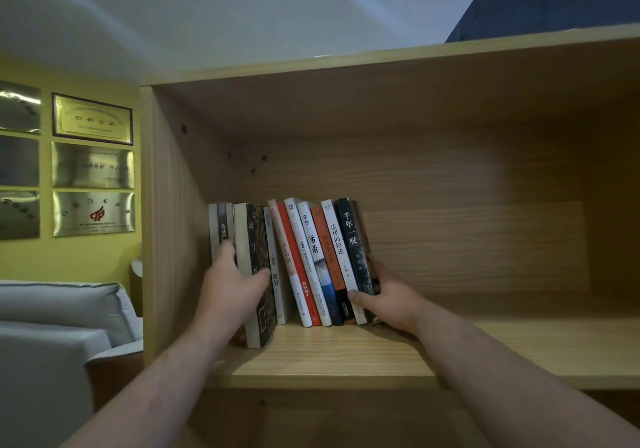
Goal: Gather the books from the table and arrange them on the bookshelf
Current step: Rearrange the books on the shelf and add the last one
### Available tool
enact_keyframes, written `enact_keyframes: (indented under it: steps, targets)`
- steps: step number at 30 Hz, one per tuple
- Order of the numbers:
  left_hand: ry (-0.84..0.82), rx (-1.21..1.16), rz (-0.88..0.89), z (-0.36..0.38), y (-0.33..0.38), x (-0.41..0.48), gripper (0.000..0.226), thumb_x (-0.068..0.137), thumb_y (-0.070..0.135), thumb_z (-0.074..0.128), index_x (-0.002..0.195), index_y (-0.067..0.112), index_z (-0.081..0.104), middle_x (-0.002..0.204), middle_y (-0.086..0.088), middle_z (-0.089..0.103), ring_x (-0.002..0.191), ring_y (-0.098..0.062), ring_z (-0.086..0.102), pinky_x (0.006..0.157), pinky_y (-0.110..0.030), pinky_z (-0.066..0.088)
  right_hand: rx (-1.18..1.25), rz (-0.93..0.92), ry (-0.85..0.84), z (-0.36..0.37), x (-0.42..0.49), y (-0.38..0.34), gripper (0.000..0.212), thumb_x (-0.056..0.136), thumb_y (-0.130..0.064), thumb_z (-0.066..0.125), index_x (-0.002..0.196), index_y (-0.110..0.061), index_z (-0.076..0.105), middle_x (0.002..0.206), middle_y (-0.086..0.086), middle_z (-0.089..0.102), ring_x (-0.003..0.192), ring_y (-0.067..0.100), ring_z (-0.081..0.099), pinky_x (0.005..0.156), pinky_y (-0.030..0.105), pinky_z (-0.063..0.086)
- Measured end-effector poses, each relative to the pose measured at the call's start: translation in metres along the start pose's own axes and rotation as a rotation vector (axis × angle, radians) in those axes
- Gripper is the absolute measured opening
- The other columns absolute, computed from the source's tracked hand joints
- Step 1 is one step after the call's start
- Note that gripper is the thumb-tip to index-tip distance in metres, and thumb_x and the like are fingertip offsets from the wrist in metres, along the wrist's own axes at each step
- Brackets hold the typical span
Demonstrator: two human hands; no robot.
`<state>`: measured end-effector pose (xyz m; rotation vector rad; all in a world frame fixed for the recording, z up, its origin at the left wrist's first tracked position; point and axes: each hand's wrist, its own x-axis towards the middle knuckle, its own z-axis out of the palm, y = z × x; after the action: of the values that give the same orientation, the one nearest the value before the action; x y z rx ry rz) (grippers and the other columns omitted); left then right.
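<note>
**Since the Row Leans, It Is to Be Squared from Both Ends**

Where the books stand, the wooden bookshelf [346,357] is filled only at the left of its compartment; the board to their right is bare. The row of books [311,257] is set near the left wall, but unevenly. From the red-spined book [304,288] to the right end the tops are tipped leftward. The thick dark-patterned book [254,236] is stood further forward than its neighbours. The step in hand is judged to be the squaring of this row, late in the task.

The left hand [230,284] is closed round the thick dark-patterned book, thumb laid across its spine, fingers [225,250] tucked behind its left face. The right hand [388,297] is clasped on the black-spined book [350,236] at the right end, thumb on the spines in front, the rest wrapped round the outer cover.

The thick dark-patterned book is best slid straight back on its lower edge until its spine is level with the others. It should not be lifted, so that the slim books [221,222] at its left are not dragged. The right end is to be pressed leftward and brought upright so that the gaps are closed. The grasp should be eased only once the row is felt to stand unaided; let go early, the end book may be expected to fall toward the open side.
</note>
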<state>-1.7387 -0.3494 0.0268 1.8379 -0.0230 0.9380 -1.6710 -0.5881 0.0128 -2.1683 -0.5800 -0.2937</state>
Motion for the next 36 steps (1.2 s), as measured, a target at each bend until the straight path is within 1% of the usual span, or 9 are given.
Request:
enact_keyframes:
  steps: [4,6,10,15,20,23,25,29,36]
  targets:
    - [0.011,-0.045,-0.047,0.005,-0.016,-0.012,0.038,0.096,0.007,0.062,0.13,0.019,0.053,0.116,0.0,0.065,0.114,-0.022,0.062,0.085,-0.036,0.056,0.02,0.022,0.032,0.001,0.004,0.003,0.065,0.093,-0.033,0.067,0.147,-0.044,0.031,0.126,-0.012,0.061,0.116,0.012,0.059,0.103,0.039,0.048]
    - [0.043,-0.073,-0.025,0.0,-0.015,-0.015,0.034,0.097,0.008,0.06,0.129,0.017,0.055,0.112,0.002,0.064,0.109,-0.019,0.063,0.08,-0.032,0.055,0.04,0.032,0.022,0.001,0.004,0.002,0.06,0.096,-0.031,0.063,0.146,-0.044,0.033,0.116,-0.017,0.06,0.112,0.011,0.059,0.101,0.04,0.049]
    - [0.116,-0.108,0.074,-0.014,-0.015,-0.032,0.026,0.098,0.013,0.059,0.124,0.018,0.055,0.103,0.007,0.063,0.09,-0.003,0.057,0.065,-0.022,0.047,0.014,0.033,-0.012,0.001,0.003,-0.001,0.062,0.099,-0.027,0.059,0.151,-0.041,0.027,0.137,-0.005,0.059,0.123,0.015,0.058,0.103,0.039,0.046]
    - [0.131,-0.377,0.01,-0.021,-0.003,-0.042,0.017,0.1,0.013,0.056,0.111,0.025,0.057,0.103,-0.003,0.068,0.096,-0.022,0.066,0.078,-0.048,0.058,0.026,0.011,-0.008,0.002,0.002,-0.002,0.058,0.099,-0.027,0.059,0.148,-0.041,0.03,0.137,-0.005,0.06,0.126,0.017,0.058,0.103,0.039,0.047]
    - [0.004,-0.656,-0.089,-0.015,0.021,-0.049,0.021,0.1,0.01,0.054,0.115,0.022,0.061,0.104,-0.008,0.073,0.09,-0.03,0.073,0.072,-0.047,0.059,0.265,-0.001,0.109,0.006,0.0,-0.002,0.025,0.099,-0.04,0.054,0.123,-0.043,0.052,0.117,-0.01,0.065,0.105,0.012,0.064,0.094,0.043,0.056]
    - [-0.144,-0.634,-0.095,-0.009,0.031,-0.048,0.023,0.099,0.008,0.055,0.11,0.025,0.063,0.102,-0.008,0.075,0.088,-0.03,0.075,0.072,-0.046,0.059,0.497,0.011,0.363,-0.011,-0.003,-0.01,0.029,0.1,-0.041,0.053,0.122,-0.024,0.058,0.102,-0.007,0.066,0.094,0.009,0.064,0.075,0.031,0.055]
    - [-0.275,-0.575,-0.126,-0.002,0.036,-0.047,0.023,0.097,0.009,0.057,0.112,0.026,0.063,0.104,-0.009,0.075,0.091,-0.03,0.075,0.075,-0.048,0.058,0.707,-0.005,0.384,-0.022,-0.007,-0.014,0.032,0.1,-0.033,0.054,0.12,-0.007,0.06,0.098,0.001,0.067,0.086,0.013,0.065,0.068,0.028,0.052]
    - [-0.42,-0.542,-0.198,0.022,0.048,-0.047,0.025,0.096,0.01,0.059,0.115,0.026,0.063,0.102,-0.005,0.076,0.095,-0.028,0.073,0.078,-0.045,0.056,1.006,0.176,0.041,-0.022,-0.022,-0.012,0.037,0.097,-0.034,0.059,0.121,-0.006,0.06,0.116,0.024,0.071,0.106,0.042,0.069,0.09,0.06,0.056]
    - [-0.519,-0.744,-0.34,0.053,0.029,-0.052,0.04,0.077,0.018,0.067,0.116,0.011,0.064,0.111,-0.019,0.074,0.101,-0.033,0.07,0.078,-0.045,0.058,1.389,0.255,0.2,-0.036,-0.012,0.001,0.03,0.104,-0.022,0.049,0.127,-0.003,0.054,0.118,0.027,0.07,0.112,0.043,0.066,0.095,0.062,0.051]
